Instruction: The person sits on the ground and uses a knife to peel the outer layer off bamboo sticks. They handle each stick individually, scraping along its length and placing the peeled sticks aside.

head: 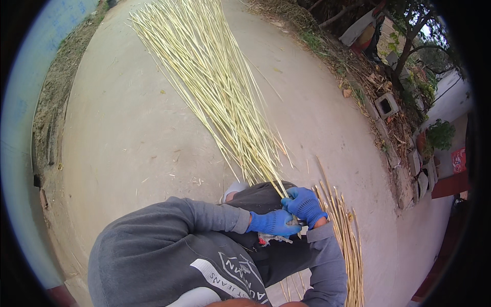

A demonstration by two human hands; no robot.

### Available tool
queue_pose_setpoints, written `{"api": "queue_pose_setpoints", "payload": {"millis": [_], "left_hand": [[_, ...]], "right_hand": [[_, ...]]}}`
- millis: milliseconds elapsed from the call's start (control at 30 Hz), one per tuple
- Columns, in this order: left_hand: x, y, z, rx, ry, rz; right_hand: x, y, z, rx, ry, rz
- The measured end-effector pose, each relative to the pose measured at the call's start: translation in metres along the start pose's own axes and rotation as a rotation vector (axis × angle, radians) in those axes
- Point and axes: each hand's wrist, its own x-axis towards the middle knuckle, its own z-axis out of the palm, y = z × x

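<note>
Both my hands wear blue knit gloves and meet over my dark trousers at the near end of a long spread of pale green-yellow plant stalks. My right hand closes around a few stalk ends that run out of the spread. Just below and to the left, my left hand is curled around the lower part of the same stalks. A small dark piece shows between the hands, too hidden to name. Under my left hand hangs a crumpled whitish scrap with a red patch, perhaps cloth.
Browner stalks lie in a bundle beside my right arm. The concrete ground carries scattered plant bits. On the right are a hollow concrete block, a tree and a potted plant; a pale blue wall stands left.
</note>
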Motion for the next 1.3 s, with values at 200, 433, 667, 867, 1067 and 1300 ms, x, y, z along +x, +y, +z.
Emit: {"api": "queue_pose_setpoints", "payload": {"millis": [200,433,667,867,1067,1300], "left_hand": [[-0.028,0.034,-0.004,-0.126,-0.501,-0.078],[-0.028,-0.063,-0.164,-0.987,0.233,0.022],[-0.026,-0.009,-0.154,-0.874,0.464,0.067],[-0.043,0.030,-0.126,-0.488,0.672,0.186],[-0.012,-0.043,-0.137,-0.975,0.702,-0.220],[0.008,-0.165,-0.303,-0.928,0.584,-0.178]], "right_hand": [[0.003,-0.023,-0.034,0.471,0.169,0.011],[-0.030,-0.026,-0.029,0.704,0.053,0.053],[-0.105,0.001,0.005,0.571,-0.030,0.205],[-0.157,0.009,0.033,0.463,0.077,0.125],[-0.177,0.043,0.047,-0.152,0.309,-0.028],[-0.234,0.120,0.059,0.327,0.496,0.411]]}}
